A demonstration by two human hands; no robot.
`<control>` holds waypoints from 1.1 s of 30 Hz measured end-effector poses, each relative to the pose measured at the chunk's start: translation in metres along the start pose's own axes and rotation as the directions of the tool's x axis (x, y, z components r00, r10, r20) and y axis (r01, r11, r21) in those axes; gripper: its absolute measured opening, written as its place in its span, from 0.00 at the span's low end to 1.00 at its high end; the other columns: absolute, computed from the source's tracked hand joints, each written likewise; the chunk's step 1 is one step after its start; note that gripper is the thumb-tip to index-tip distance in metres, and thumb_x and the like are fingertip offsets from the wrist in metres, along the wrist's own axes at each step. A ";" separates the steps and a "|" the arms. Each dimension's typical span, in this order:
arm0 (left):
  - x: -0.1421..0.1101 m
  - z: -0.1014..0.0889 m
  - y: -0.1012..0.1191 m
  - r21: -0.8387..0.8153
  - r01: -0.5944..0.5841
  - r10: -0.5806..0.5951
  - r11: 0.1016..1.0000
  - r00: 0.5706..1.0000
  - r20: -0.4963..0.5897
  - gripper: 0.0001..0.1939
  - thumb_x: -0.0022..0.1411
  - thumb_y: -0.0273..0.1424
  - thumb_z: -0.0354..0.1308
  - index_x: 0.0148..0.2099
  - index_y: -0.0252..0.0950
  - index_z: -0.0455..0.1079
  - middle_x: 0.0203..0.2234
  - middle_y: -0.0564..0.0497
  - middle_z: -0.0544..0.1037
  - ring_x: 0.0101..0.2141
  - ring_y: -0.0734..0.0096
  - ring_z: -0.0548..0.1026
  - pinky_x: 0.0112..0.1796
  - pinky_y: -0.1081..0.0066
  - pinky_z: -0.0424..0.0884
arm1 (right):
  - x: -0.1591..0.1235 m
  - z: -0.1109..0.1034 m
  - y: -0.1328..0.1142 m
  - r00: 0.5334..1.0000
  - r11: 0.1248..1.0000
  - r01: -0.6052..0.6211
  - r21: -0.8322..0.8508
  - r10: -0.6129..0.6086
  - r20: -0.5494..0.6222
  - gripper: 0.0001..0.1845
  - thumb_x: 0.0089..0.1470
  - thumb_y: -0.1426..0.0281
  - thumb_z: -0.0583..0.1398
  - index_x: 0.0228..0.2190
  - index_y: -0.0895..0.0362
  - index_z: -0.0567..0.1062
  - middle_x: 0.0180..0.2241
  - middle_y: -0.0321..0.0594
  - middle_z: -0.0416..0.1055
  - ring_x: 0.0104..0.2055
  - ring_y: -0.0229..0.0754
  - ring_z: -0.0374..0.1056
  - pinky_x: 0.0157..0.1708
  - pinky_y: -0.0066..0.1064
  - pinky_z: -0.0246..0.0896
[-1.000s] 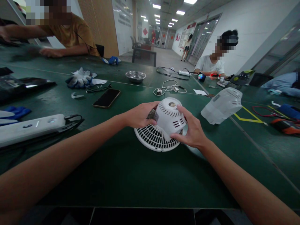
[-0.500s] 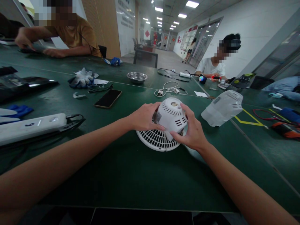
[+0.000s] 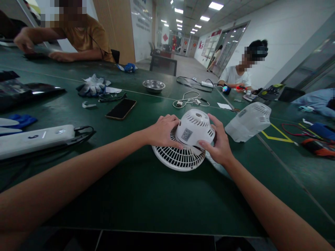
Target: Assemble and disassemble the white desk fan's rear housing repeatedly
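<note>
Between my two hands is a white fan motor housing (image 3: pixel 195 126), with vent slots and a grey label on its near side. Below it a round white fan grille (image 3: pixel 179 161) lies on the green table. My left hand (image 3: pixel 166 131) grips the housing from the left, thumb along its lower edge. From the right, my right hand (image 3: pixel 218 143) holds it, with the thumb at the front and fingers behind. The underside of the housing is hidden. To the right stands a translucent white plastic cover (image 3: pixel 248 122) with slots.
A phone (image 3: pixel 120 109), a metal bowl (image 3: pixel 154 86) and a coiled white cable (image 3: pixel 191 100) lie beyond my hands. At left is a long white power bank-like device (image 3: pixel 36 139). Gloves (image 3: pixel 92 86) lie behind it. Two people (image 3: pixel 86 38) sit across the table.
The housing has turned between my hands, so its grey label now faces me and the side slots have swung right. My right hand has shifted slightly right with it.
</note>
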State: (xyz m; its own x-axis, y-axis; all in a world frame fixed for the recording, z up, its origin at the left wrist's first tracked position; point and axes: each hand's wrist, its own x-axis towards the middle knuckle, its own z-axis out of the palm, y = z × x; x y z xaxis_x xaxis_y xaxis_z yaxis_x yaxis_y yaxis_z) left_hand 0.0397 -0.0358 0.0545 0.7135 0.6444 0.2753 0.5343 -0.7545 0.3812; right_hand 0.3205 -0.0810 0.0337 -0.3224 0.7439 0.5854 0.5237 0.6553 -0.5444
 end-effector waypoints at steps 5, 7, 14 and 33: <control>0.000 -0.003 0.001 0.005 0.002 -0.002 1.000 1.000 -0.012 0.48 0.50 0.65 0.63 0.61 0.34 0.69 0.54 0.37 0.74 0.52 0.44 0.70 0.52 0.48 0.64 | 0.000 0.002 -0.015 0.999 0.995 0.047 -0.088 -0.047 -0.005 0.49 0.55 0.55 0.67 0.70 0.42 0.53 0.51 0.44 0.75 0.44 0.56 0.76 0.46 0.59 0.75; -0.001 -0.004 -0.002 -0.002 -0.029 0.029 1.000 1.000 -0.012 0.48 0.50 0.64 0.64 0.60 0.34 0.68 0.53 0.38 0.75 0.52 0.44 0.71 0.52 0.48 0.64 | 0.001 0.002 -0.019 0.996 0.990 0.086 -0.110 -0.083 0.028 0.50 0.55 0.55 0.68 0.71 0.42 0.52 0.58 0.45 0.71 0.50 0.60 0.75 0.49 0.60 0.74; 0.001 -0.006 -0.006 -0.042 -0.069 0.069 0.997 0.998 0.009 0.43 0.52 0.64 0.64 0.56 0.34 0.71 0.51 0.37 0.77 0.49 0.45 0.74 0.51 0.48 0.67 | 0.004 -0.004 -0.014 0.991 0.993 0.085 -0.082 -0.076 0.110 0.52 0.55 0.56 0.67 0.72 0.41 0.48 0.67 0.45 0.65 0.61 0.66 0.70 0.55 0.64 0.71; 0.001 -0.008 -0.003 -0.165 -0.167 0.168 0.972 0.986 -0.010 0.40 0.57 0.59 0.65 0.59 0.33 0.70 0.48 0.38 0.81 0.44 0.53 0.80 0.43 0.59 0.76 | 0.004 0.000 -0.018 0.981 0.980 0.134 -0.147 -0.110 0.159 0.58 0.52 0.53 0.71 0.73 0.40 0.46 0.72 0.44 0.56 0.68 0.64 0.62 0.65 0.62 0.61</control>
State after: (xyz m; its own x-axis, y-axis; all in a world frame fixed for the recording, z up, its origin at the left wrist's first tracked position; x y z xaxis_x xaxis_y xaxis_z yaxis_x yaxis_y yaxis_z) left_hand 0.0350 -0.0322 0.0611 0.7881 0.5101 0.3445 0.3254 -0.8203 0.4703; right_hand 0.3095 -0.0897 0.0460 -0.4996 0.6785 0.5385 0.5858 0.7226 -0.3670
